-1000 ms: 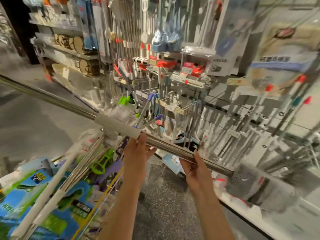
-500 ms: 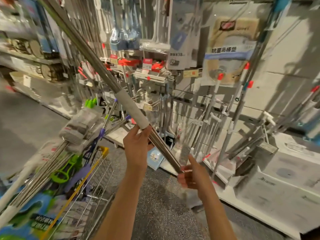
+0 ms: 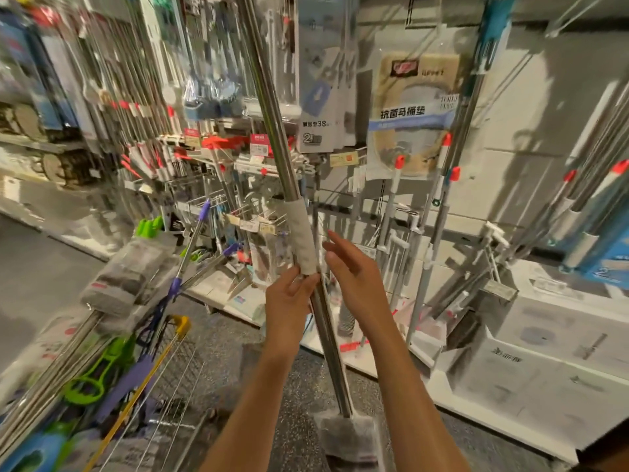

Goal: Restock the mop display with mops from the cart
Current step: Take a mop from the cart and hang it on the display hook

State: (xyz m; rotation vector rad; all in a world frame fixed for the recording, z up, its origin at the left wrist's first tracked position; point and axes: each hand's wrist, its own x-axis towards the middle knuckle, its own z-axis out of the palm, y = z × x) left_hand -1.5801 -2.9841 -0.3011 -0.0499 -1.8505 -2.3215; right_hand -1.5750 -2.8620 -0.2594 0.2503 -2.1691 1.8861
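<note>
Mop held upright before the display

Head view: the left hand (image 3: 289,301) reaches forward, fingers curled round the steel mop (image 3: 272,131) just below its white grip sleeve (image 3: 301,240); the right hand (image 3: 354,270) hangs just beside the pole, fingers loosely spread, holding nothing. The mop's wrapped head (image 3: 347,437) is down at the floor, beside the cart (image 3: 177,369)

One head-worn wide-angle view here, looking forward and down, close over both forearms, facing the mop display (image 3: 425,212) straight ahead, the cart (image 3: 163,376) low at left, speckled floor (image 3: 238,335) below; edges bend and blur.
</note>
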